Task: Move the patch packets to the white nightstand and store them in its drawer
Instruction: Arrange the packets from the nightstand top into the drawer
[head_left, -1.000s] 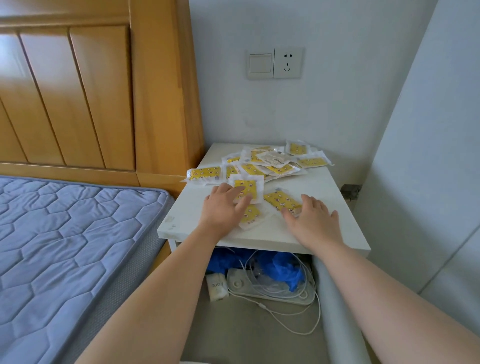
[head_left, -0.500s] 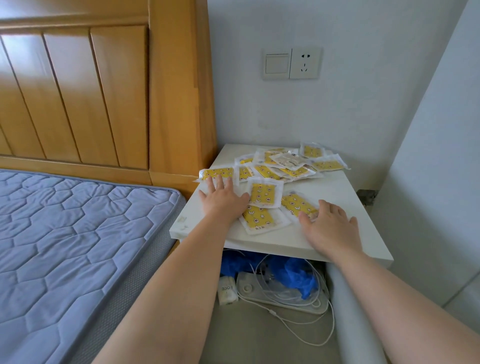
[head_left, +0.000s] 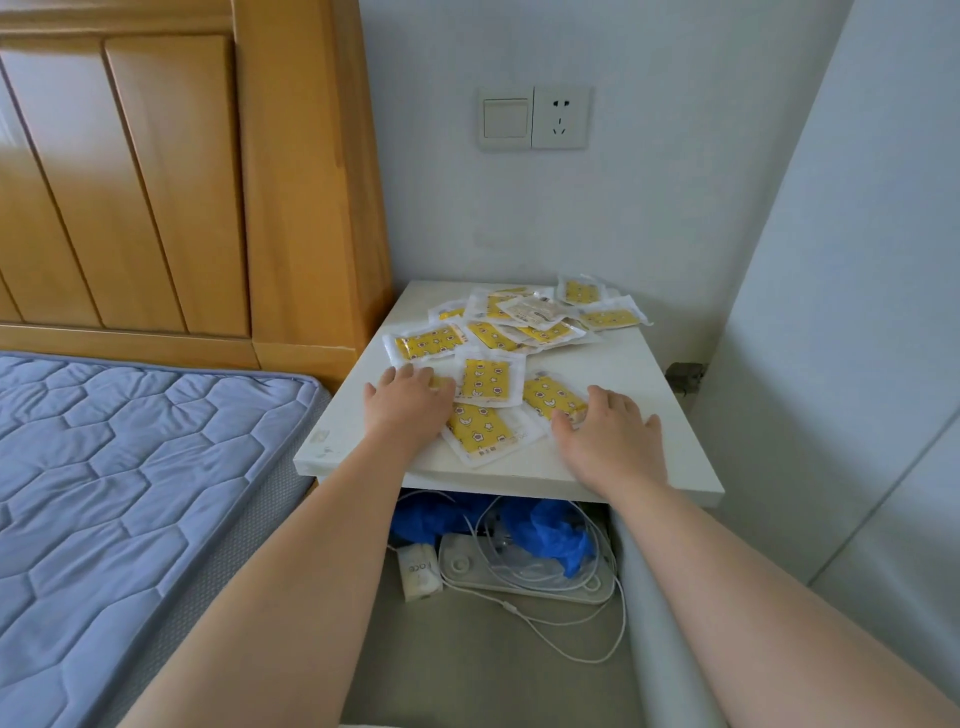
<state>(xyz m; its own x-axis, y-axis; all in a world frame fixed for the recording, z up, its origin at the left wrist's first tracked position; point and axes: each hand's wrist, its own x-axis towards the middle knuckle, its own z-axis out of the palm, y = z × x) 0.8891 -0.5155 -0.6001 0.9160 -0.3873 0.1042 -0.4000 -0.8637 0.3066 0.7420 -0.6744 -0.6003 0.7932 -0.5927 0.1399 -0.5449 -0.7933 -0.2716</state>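
Several yellow patch packets (head_left: 492, 382) in clear wrappers lie scattered over the top of the white nightstand (head_left: 639, 374). My left hand (head_left: 405, 405) lies flat on the top at the left side, fingers spread, touching the near-left packets. My right hand (head_left: 610, 434) lies flat at the front right, its fingertips on the edge of a yellow packet (head_left: 550, 397). Neither hand grips anything. A denser pile of packets (head_left: 530, 317) sits toward the back by the wall. No drawer shows in this view.
A wooden headboard (head_left: 182, 171) and a blue quilted mattress (head_left: 119, 467) stand to the left. Under the nightstand lie blue plastic (head_left: 550, 535), a white power strip (head_left: 524, 577) with cables, and a small white pack (head_left: 418, 569). A wall socket (head_left: 535, 118) is above.
My left hand slid left and back across the nightstand top toward the left packets. My right hand stayed at the front right, still touching the same packet.
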